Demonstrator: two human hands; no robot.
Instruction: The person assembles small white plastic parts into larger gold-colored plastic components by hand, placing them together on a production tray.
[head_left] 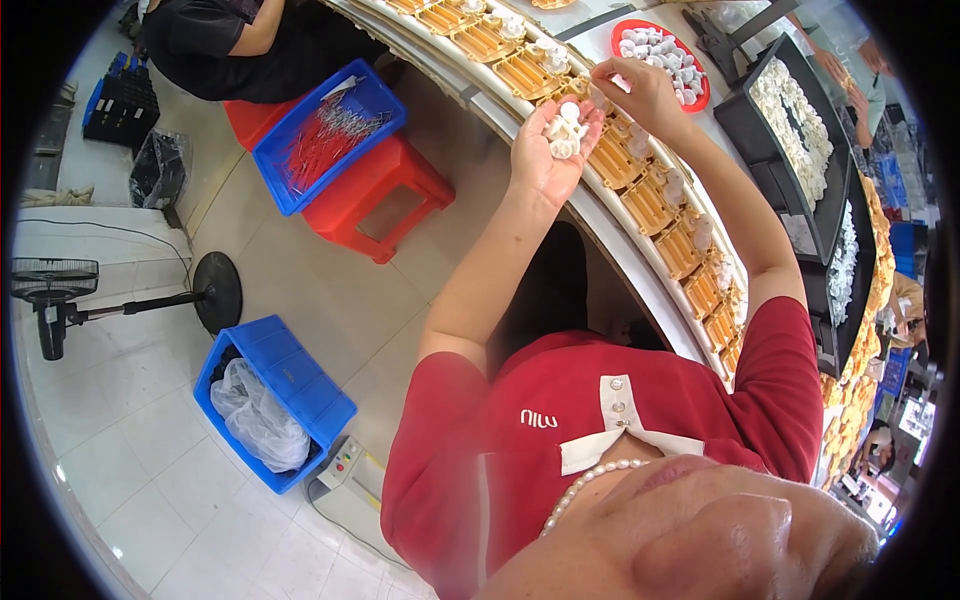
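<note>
Palm up, my left hand [541, 170] cups several small white plastic parts [566, 130], some of them round like caps or rings. It is held at the near edge of a row of tan plastic housings [617, 160]. My right hand [648, 98] reaches over that row, just right of the left hand, with thumb and fingers pinched together. A whitish bit shows by its fingertips, too small to name. Clear or white pieces lie along the far side of the housings. Beyond the right hand sits a red tray [704, 97] of small white parts.
Black bins [757, 125] with white parts stand at the right, beside heaped tan pieces [856, 400]. At left, a blue bin [270, 165] of red-and-metal pieces rests by a red stool [385, 200]. A fan [215, 290] and a blue crate [290, 375] stand on the floor. Other people work nearby.
</note>
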